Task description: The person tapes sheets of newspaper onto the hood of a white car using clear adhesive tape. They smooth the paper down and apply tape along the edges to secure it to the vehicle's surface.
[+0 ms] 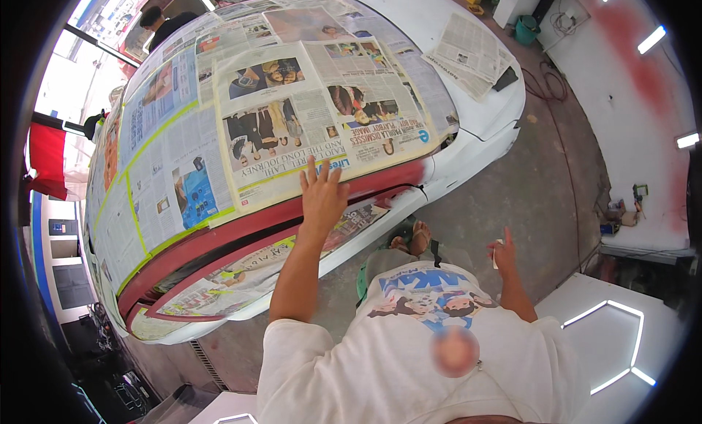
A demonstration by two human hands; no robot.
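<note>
Sheets of newspaper (267, 142) cover the roof and windows of a white car (468, 150), held along their edges by yellow-green masking tape (157, 135). My left hand (322, 197), fingers spread, reaches over the edge of the papered roof; its fingertips lie on or just above the lower border of a sheet. Below that border runs a dull red band (252, 226) of the car body, along the top of the door frame. My right hand (504, 250) hangs away from the car at my side. One finger points out while the others curl round a small pale piece (496, 257), too small to name.
Loose newspaper sheets (469, 57) and a dark flat object (505, 78) rest on the white panel at the car's right end. A hose (548, 84) lies on the concrete floor (504, 183). Another person (164, 25) is beyond the car. A red-stained wall (636, 58) stands right.
</note>
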